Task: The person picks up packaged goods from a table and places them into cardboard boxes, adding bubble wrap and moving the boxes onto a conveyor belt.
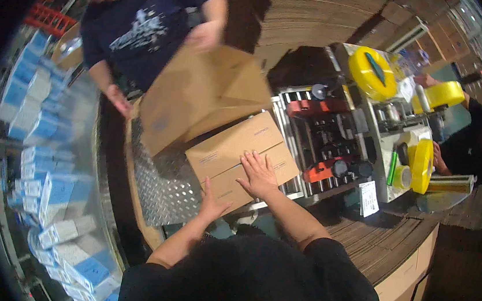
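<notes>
A cardboard box with its top flaps folded together lies before me, at the entry of a roller carton-sealing machine. My right hand rests flat on the box top, across the seam between the flaps, fingers apart. At the box's near left edge is my left hand, its fingers spread against the cardboard. Beyond it, a co-worker in a dark shirt has their hands beside a larger, blurred open carton. The underside of the closed box is hidden.
A diamond-plate metal surface lies left of the box. Blue and white packets fill the belt further left. Yellow tape rolls sit on the machine. Stacked flat cardboard stands at right, near another person in black.
</notes>
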Tool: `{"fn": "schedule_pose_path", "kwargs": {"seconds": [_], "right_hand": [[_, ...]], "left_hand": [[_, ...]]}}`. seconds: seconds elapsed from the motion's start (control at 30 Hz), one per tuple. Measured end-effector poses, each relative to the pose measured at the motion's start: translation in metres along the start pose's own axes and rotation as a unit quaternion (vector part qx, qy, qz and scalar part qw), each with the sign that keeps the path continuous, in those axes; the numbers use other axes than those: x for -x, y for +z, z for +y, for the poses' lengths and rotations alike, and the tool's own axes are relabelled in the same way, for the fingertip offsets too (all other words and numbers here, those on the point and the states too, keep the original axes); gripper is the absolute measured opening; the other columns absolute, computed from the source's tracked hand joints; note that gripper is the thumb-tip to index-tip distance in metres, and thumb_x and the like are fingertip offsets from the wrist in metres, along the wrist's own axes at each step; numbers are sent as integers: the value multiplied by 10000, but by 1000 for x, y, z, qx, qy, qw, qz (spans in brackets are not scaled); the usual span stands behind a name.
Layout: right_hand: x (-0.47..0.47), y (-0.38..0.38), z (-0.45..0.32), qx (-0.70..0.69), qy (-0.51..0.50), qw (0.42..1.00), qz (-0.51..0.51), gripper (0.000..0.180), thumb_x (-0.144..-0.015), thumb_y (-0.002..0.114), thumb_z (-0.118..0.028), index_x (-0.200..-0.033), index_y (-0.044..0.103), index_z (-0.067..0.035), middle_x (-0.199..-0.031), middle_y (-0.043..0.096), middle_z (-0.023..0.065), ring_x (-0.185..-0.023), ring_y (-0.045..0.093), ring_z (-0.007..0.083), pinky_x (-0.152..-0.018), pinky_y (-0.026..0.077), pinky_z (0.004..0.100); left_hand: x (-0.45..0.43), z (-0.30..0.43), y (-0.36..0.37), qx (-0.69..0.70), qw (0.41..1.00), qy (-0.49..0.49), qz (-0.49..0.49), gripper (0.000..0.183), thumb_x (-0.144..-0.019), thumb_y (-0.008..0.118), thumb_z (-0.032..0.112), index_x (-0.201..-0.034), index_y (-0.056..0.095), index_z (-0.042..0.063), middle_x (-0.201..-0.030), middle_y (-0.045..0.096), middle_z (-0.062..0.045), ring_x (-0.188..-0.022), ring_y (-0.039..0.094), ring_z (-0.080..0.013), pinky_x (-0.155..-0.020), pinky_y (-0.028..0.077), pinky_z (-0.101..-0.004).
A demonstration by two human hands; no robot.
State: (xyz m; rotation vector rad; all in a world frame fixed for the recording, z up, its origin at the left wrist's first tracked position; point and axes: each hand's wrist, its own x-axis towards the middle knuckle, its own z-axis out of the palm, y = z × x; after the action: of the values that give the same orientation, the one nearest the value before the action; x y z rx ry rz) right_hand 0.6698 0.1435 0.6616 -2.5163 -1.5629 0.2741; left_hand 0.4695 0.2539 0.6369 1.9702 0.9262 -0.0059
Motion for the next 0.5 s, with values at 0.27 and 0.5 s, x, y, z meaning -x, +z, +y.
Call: {"fn": "schedule_pose_path", "kwargs": {"seconds": [0.27,0.5], "right_hand": [[10,-48,171,-37,120,991,42,702,-905,443,-571,-1465,339,-162,-1555,256,13,-1452,169,225,-1173,89,494],[24,-41,179,-87,280,952,88,640,-923,492,-427,-1442,354,-78,-1550,255,98,-1446,182,289,-1169,121,504]], "left_hand": [[-110,102,120,73,991,94,-57,1258,-646,853,231,-1501,-59,100,-1457,200,-329,-1324,298,-453,-1094,319,-468],[-125,185,155,-1,991,63,-114,1259,-671,831,250,-1489,-115,110,-1469,165,-327,-1340,254,-451,-1109,298,-454]]}}
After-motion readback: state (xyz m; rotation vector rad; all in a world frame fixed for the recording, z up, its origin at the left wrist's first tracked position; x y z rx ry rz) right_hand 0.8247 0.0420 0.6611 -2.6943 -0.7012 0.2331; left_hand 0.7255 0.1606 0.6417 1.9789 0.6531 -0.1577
